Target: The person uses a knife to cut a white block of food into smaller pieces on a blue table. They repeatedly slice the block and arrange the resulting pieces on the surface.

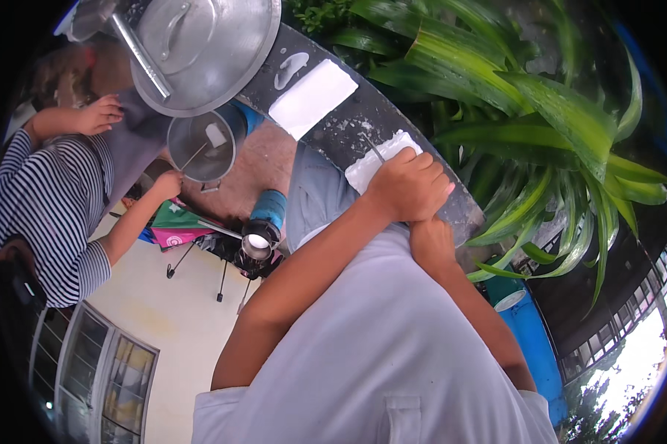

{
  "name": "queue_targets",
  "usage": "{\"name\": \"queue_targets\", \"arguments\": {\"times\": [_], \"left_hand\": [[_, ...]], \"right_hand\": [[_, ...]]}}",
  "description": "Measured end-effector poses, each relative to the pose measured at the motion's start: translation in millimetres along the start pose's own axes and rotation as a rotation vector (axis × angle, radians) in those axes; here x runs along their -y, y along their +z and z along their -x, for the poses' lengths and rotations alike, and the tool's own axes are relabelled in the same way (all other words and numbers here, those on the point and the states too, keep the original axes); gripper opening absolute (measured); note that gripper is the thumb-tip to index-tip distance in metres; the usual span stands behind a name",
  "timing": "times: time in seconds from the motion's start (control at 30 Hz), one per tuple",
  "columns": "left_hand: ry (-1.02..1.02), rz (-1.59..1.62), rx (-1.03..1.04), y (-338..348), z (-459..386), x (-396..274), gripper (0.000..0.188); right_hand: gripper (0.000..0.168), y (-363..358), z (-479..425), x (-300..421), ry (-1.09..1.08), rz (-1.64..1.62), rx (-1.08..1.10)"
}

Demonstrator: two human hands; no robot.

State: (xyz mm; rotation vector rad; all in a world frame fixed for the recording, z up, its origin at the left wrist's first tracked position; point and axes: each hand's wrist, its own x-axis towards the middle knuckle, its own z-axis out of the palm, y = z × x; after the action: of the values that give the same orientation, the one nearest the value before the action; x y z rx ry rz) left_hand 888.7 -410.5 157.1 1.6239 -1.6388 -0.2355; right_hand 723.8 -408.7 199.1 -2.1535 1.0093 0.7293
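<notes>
My left hand grips a thin metal tool, whose narrow shaft lies over a rough-edged white block. The handle is hidden in my fist, and what kind of tool it is does not show. The block rests on a dark narrow bench top with white crumbs scattered on it. My right hand is close below the left, fingers curled; whether it holds anything is hidden. Farther along the bench lies a second, smoother white block, apart from the first, beside a wet whitish patch.
A large metal lid covers the bench's far end. Another person in a striped shirt holds a stick in a metal pot at left. Long-leaved plants crowd the bench's right side. A blue cylinder stands near my left leg.
</notes>
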Motion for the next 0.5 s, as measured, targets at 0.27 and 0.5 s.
{"name": "queue_targets", "arguments": {"times": [0.27,0.5], "left_hand": [[0.007,0.017,-0.004,-0.2,4.1,3.6,0.027],[-0.026,0.002,-0.01,-1.7,0.5,5.4,0.024]], "right_hand": [[0.018,-0.8,1.8,0.8,0.038,0.038,0.06],[0.023,5.7,0.3,4.0,0.031,0.059,-0.078]]}}
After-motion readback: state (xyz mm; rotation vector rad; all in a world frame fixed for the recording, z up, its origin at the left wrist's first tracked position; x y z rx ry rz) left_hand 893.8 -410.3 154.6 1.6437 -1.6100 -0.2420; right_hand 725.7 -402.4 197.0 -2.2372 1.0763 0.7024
